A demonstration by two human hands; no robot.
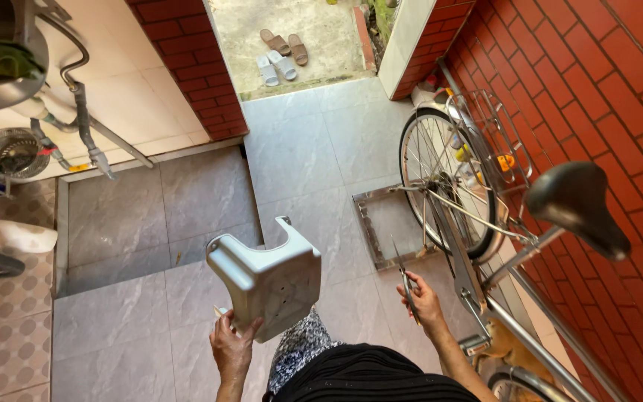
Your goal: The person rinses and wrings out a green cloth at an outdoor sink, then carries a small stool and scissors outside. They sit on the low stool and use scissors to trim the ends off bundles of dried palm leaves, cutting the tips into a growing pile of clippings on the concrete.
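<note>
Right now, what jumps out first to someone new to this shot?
The grey plastic stool, held tipped up at centre by the left hand. Next, the bicycle leaning along the red brick wall on the right, its black saddle close to the camera. The right hand grips a thin metal tool beside it.

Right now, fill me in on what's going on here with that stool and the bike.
A person stands on the grey tiled floor. Their left hand holds a small grey plastic stool by its edge, tilted off the ground. Their right hand grips a thin metal tool, possibly scissors. A bicycle leans along the red brick wall just beside that hand.
</note>
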